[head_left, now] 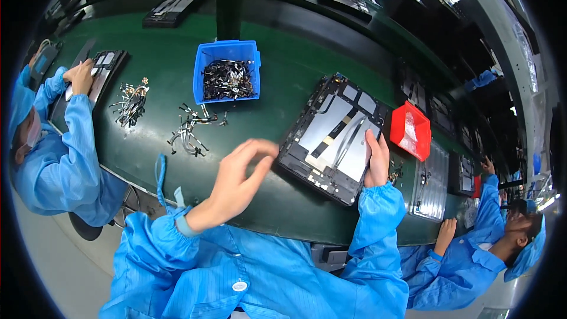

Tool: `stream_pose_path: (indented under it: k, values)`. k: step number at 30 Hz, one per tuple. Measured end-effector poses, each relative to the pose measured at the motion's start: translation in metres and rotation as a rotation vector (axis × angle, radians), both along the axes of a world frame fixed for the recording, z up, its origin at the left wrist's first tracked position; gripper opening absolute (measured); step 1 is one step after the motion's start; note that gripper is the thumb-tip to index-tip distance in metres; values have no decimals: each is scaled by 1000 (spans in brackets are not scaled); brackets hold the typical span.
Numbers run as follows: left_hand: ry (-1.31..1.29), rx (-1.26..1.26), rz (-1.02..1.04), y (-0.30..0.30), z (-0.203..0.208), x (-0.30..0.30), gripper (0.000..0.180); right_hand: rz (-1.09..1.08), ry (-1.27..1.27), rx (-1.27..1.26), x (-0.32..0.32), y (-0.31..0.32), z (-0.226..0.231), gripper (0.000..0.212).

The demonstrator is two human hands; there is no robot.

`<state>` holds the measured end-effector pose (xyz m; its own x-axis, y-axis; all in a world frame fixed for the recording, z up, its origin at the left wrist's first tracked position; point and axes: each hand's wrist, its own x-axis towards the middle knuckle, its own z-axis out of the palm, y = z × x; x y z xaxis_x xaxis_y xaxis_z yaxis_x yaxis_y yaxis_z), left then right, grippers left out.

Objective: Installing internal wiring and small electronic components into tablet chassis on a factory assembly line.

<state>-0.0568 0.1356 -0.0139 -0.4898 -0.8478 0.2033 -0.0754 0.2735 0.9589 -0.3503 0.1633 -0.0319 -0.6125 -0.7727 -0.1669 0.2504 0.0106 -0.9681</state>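
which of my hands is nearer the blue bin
Left. The left hand is on your side of the blue bin, not touching it; the right hand is farther off to the right, at the right edge of the device.

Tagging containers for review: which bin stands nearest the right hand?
The red bin with whitish contents, beside the right hand; the blue cable-filled bin stands farther left.
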Motion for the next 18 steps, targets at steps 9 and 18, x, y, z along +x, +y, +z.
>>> stream_pose_path:
  k: [9, 18]
  values:
    - [-297, -6, -87, 1, -26, -21, 63, 58, 75, -181, 3, -3, -38, 46]
    - [-524, -188, 39, -6, -9, 27, 31, 80, 40, 98, 49, 4, -11, 53]
